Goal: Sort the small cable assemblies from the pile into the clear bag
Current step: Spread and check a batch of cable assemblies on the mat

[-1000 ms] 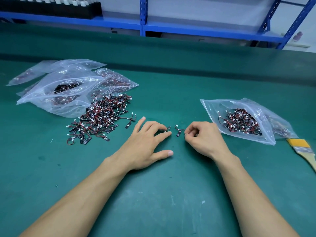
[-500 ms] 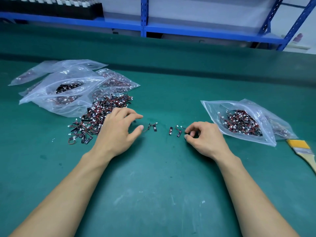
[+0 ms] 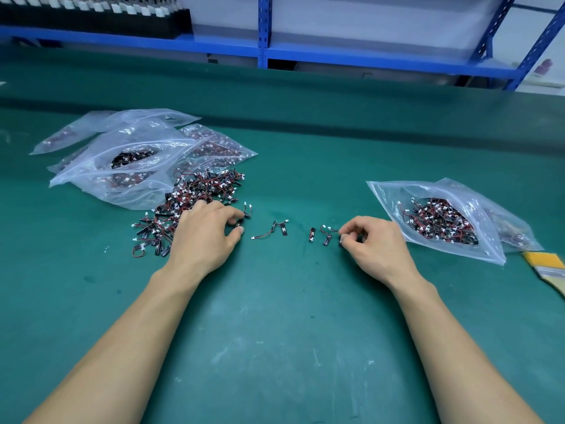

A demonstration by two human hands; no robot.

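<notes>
Head view: on a green table (image 3: 275, 332), the left hand (image 3: 204, 237) pinches a cable assembly (image 3: 240, 223) beside the pile (image 3: 189, 200) at ten o'clock. The right hand (image 3: 373, 243) pinches a second cable assembly (image 3: 340, 240). The clear bag (image 3: 477, 240) lies at the right hand's three o'clock.

clear bag (image 3: 388, 194): glossy crinkled plastic | table (image 3: 275, 332): matt, scuffed
</notes>
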